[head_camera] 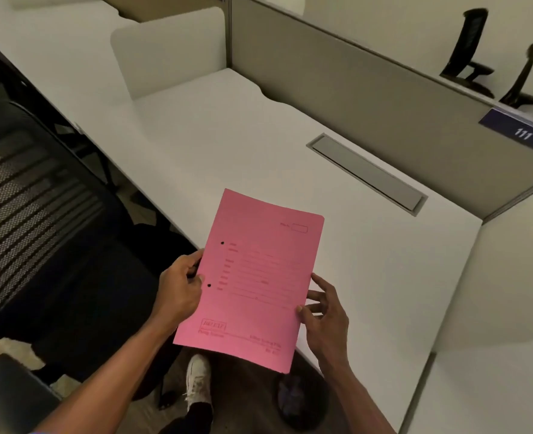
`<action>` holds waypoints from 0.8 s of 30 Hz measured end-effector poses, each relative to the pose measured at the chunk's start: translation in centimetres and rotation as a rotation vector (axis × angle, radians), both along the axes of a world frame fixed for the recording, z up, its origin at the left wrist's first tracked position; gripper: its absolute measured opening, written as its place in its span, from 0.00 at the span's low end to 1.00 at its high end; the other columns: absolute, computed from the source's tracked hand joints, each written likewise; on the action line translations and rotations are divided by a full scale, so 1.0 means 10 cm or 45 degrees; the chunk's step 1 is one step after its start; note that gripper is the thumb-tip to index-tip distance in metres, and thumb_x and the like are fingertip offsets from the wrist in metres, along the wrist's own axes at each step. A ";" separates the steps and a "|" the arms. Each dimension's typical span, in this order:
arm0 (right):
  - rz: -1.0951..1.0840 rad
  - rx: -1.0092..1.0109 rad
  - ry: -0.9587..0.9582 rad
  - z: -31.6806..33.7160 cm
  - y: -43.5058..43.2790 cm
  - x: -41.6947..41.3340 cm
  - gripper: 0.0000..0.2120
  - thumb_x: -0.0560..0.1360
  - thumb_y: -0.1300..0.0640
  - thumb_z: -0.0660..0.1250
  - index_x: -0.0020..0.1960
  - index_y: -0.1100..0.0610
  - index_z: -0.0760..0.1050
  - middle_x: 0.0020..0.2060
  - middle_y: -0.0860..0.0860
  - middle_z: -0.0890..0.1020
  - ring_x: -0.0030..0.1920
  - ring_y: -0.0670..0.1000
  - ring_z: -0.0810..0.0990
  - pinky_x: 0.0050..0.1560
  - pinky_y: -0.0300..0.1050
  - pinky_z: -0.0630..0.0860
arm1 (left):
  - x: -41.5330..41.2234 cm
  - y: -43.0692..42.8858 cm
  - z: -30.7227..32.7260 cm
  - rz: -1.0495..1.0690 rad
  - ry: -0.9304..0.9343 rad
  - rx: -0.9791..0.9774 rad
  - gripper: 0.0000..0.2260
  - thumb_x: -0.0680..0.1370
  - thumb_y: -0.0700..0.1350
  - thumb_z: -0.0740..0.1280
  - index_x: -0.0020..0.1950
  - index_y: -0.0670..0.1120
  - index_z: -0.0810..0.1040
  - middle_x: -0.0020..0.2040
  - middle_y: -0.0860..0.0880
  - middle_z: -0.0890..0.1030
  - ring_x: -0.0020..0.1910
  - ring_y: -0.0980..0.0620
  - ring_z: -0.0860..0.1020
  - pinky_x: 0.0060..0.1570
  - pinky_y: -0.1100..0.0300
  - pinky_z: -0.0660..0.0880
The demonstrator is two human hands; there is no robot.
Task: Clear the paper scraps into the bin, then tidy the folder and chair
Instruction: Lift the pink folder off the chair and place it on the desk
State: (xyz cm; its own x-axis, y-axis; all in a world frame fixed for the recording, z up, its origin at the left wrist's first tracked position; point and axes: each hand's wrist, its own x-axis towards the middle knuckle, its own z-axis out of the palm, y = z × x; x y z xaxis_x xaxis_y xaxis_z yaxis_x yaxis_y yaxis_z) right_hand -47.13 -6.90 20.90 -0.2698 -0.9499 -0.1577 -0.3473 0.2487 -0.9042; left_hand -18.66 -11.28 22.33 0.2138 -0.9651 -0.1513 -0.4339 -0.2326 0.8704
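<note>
A closed pink folder (252, 280) with two punched holes and printed lines is held over the front edge of the white desk (227, 142). My left hand (180, 286) grips its left edge, thumb on top. My right hand (321, 311) touches its right edge with the thumb on the cover and the fingers spread. A black mesh office chair (40, 220) stands to the left, pulled away from the desk. Under the desk by my feet sits a dark bin (293, 399), partly hidden by the folder and my right arm. No paper scraps show on the desk.
A grey cable flap (368, 173) is set into the desk near the grey partition (353, 98), which bears a blue "111" label (521, 130). White dividers stand at the left (168, 54) and right (509, 270). My white shoe (198, 380) is on the floor.
</note>
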 end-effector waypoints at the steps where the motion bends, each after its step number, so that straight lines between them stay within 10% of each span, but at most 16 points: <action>1: -0.008 0.004 0.001 0.00 -0.08 0.01 0.31 0.76 0.62 0.75 0.71 0.37 0.71 0.49 0.34 0.85 0.46 0.46 0.86 0.43 0.42 0.86 | 0.00 -0.11 0.02 -0.018 0.014 0.004 0.24 0.83 0.38 0.69 0.77 0.53 0.74 0.54 0.65 0.77 0.50 0.63 0.78 0.45 0.67 0.76; 24: -0.213 -0.022 0.043 0.17 -2.35 0.32 0.35 0.75 0.67 0.73 0.71 0.35 0.73 0.51 0.41 0.87 0.42 0.49 0.85 0.46 0.48 0.87 | 0.34 -2.94 0.00 -0.298 -0.105 0.012 0.26 0.81 0.32 0.65 0.74 0.54 0.78 0.63 0.51 0.82 0.57 0.49 0.82 0.55 0.54 0.79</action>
State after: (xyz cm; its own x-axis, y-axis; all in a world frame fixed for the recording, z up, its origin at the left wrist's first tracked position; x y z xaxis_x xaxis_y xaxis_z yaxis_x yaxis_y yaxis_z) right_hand -43.95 -30.42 22.56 -0.4293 -0.8938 -0.1296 -0.3327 0.2899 -0.8974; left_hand -15.21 -40.67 22.37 -0.0035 -0.9885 -0.1515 -0.5466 -0.1250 0.8280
